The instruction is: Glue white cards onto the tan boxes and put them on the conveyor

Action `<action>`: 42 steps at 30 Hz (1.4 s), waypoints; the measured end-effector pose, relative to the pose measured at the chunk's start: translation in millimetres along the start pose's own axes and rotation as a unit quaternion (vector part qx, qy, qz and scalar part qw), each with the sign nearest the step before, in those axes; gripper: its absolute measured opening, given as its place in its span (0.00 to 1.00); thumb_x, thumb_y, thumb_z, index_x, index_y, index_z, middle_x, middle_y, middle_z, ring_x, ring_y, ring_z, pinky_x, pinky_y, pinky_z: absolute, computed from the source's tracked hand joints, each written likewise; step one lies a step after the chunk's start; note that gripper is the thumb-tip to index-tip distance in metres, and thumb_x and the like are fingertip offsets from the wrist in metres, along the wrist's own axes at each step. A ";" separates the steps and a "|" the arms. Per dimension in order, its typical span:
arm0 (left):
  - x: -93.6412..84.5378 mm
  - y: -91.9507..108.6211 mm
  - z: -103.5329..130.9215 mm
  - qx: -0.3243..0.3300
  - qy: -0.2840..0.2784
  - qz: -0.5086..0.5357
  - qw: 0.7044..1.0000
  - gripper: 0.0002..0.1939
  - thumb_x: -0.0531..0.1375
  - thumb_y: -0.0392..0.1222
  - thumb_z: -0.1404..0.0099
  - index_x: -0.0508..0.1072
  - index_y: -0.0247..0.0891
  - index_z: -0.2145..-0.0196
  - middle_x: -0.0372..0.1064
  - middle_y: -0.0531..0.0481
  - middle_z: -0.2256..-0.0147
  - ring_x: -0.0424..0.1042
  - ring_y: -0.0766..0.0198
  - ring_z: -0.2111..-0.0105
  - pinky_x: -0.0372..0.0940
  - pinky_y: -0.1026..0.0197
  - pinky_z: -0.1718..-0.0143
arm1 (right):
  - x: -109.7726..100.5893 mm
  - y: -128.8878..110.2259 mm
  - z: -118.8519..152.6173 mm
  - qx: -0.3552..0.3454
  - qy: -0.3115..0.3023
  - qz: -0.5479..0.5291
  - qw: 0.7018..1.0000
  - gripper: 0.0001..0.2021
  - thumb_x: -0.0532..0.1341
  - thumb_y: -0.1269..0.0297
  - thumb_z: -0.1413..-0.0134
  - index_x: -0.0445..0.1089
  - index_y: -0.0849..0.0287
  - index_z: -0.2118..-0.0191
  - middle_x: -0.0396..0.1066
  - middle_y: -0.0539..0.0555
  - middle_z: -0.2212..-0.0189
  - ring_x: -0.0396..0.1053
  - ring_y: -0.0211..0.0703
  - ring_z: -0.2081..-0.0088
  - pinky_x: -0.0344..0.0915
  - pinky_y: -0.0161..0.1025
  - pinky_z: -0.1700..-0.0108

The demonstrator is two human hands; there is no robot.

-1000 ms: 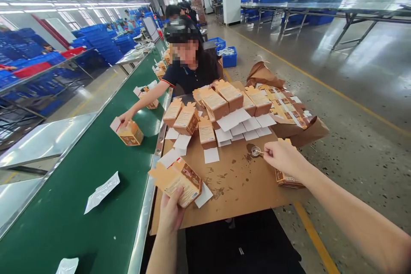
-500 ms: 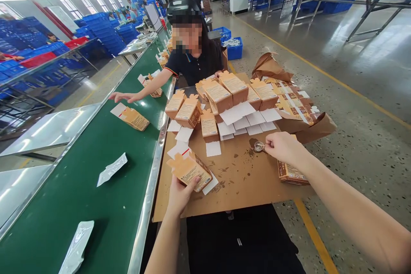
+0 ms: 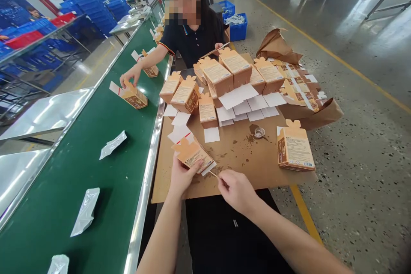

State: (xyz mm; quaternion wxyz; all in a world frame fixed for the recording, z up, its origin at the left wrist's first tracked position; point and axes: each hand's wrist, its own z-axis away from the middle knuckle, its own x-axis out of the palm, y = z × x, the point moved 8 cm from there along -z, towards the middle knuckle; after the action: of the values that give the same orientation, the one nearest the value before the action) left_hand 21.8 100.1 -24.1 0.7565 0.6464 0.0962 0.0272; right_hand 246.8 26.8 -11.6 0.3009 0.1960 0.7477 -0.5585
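Observation:
My left hand (image 3: 184, 175) is closed around a small brown-and-orange carton (image 3: 194, 154), held tilted above the cardboard sheet (image 3: 231, 158). Its scalloped top flaps and a white flap with a red strip point away from me; another white flap sticks out at the near end. Between the pinched fingers of my right hand (image 3: 234, 188) is a thin pale stick (image 3: 213, 174), its far tip at the carton's near lower corner. A small clear round dish (image 3: 259, 132) rests on the stained cardboard, ahead of that hand. Another carton (image 3: 297, 150) stands to the right.
Several cartons (image 3: 218, 77) are piled at the cardboard's back. Along the left runs a green conveyor belt (image 3: 118, 201) with silvery packets (image 3: 86, 212) and cartons. Across from me, a person's hand (image 3: 131, 76) grips a carton (image 3: 136, 98) on the belt. Opened brown wrapping (image 3: 324, 115) lies back right.
My right hand has come from the dish to the held carton, bringing the stick. Packets have shifted toward me along the belt. The other person's hand has closed on a belt carton.

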 end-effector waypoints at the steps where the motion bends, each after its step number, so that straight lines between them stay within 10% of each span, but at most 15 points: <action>1: 0.1 1.6 -0.2 0.003 -0.003 -0.003 1.000 0.48 0.90 0.65 0.48 0.78 0.45 0.39 0.89 0.37 0.44 0.91 0.39 0.44 0.87 0.36 0.39 | 9.1 -1.4 -2.4 0.002 -0.005 0.001 1.000 0.18 0.65 0.75 0.26 0.67 0.50 0.69 0.70 0.45 0.72 0.64 0.39 0.72 0.59 0.38 0.64; 7: 1.8 -0.1 -0.2 0.004 -0.001 -0.005 1.000 0.46 0.90 0.65 0.49 0.80 0.45 0.40 0.90 0.39 0.46 0.92 0.39 0.45 0.87 0.36 0.40 | 17.2 6.4 -13.3 0.018 -0.020 0.012 1.000 0.17 0.64 0.77 0.28 0.66 0.50 0.68 0.70 0.46 0.72 0.64 0.41 0.71 0.58 0.40 0.64; 17: -6.0 -14.3 21.3 0.035 0.033 -0.120 0.992 0.51 0.90 0.66 0.49 0.78 0.46 0.36 0.88 0.35 0.41 0.88 0.31 0.38 0.82 0.30 0.33 | -55.3 26.8 40.7 0.103 0.019 -0.010 0.994 0.19 0.55 0.70 0.20 0.64 0.48 0.69 0.70 0.49 0.72 0.67 0.44 0.71 0.66 0.39 0.63; 23: -12.0 -8.2 24.2 0.046 0.057 -0.144 0.987 0.46 0.89 0.63 0.45 0.78 0.45 0.38 0.87 0.33 0.40 0.87 0.28 0.37 0.82 0.32 0.35 | -58.5 21.2 54.2 0.127 0.031 -0.084 0.988 0.17 0.57 0.65 0.22 0.62 0.49 0.69 0.69 0.49 0.74 0.69 0.45 0.73 0.68 0.40 0.66; 26: -51.8 -3.9 17.4 0.064 0.166 -0.177 0.968 0.48 0.89 0.63 0.47 0.74 0.49 0.38 0.87 0.36 0.42 0.87 0.27 0.37 0.82 0.31 0.35 | -51.1 25.9 58.5 0.126 0.039 -0.105 0.986 0.16 0.57 0.63 0.22 0.62 0.48 0.68 0.69 0.49 0.75 0.71 0.48 0.74 0.70 0.43 0.68; 34: -227.0 -8.2 19.6 0.023 0.442 -0.159 0.883 0.48 0.85 0.57 0.53 0.62 0.50 0.45 0.81 0.34 0.36 0.83 0.29 0.29 0.74 0.25 0.22 | -44.4 46.7 67.3 0.085 0.101 -0.109 0.985 0.19 0.58 0.49 0.22 0.66 0.46 0.68 0.66 0.48 0.77 0.69 0.50 0.79 0.72 0.46 0.75; 42: -240.4 -8.6 11.4 0.020 0.430 -0.123 0.894 0.56 0.90 0.58 0.56 0.67 0.47 0.38 0.80 0.36 0.39 0.81 0.28 0.29 0.72 0.21 0.21 | -46.6 38.6 47.8 0.107 0.031 -0.159 0.981 0.18 0.63 0.45 0.23 0.71 0.42 0.68 0.74 0.51 0.76 0.78 0.61 0.76 0.81 0.55 0.72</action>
State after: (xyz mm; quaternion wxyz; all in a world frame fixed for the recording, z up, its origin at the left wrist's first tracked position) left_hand -212.4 47.8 -4.4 0.6254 0.5697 0.4913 0.2074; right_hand 316.7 -5.3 -17.5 0.1621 0.1226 0.7140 -0.6699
